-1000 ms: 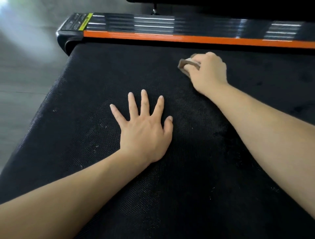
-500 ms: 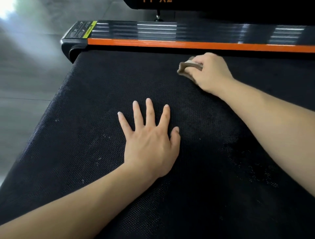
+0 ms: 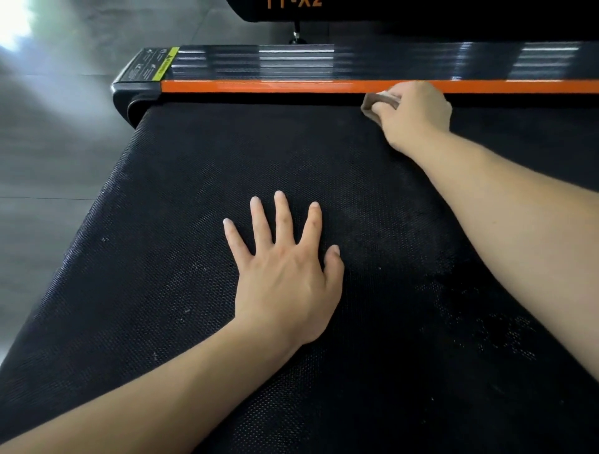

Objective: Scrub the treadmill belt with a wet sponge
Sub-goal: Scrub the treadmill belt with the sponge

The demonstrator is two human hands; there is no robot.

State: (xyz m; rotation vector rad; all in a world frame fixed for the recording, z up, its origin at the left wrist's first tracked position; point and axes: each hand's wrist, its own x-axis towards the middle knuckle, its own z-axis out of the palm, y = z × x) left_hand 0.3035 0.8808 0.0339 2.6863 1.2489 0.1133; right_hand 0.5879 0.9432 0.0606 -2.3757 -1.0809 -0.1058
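Gripped tan sponge (image 3: pixel 369 105) in curled right hand (image 3: pixel 413 113), at far edge of black, dotted, speckled belt (image 3: pixel 181 227) beside orange rail (image 3: pixel 259 86). Pressed left hand (image 3: pixel 285 278) flat mid-belt, fingers spread. Beyond, cropped orange lettering (image 3: pixel 295 3) ending "X2"; yellow-green label (image 3: pixel 166 63) unreadable.

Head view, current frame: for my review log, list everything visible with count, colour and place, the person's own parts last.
treadmill belt: one, black, textured with pale specks, fills most of the frame
orange strip: one, orange, along the belt's far edge
ribbed rail: one, glossy black, just beyond the orange strip
label: one, yellow-green, at the rail's left end
sponge: one, brownish, at the belt's far edge
floor: grey, left of the treadmill
left hand: flat on the belt's middle, fingers spread
right hand: grips the sponge beside the orange strip
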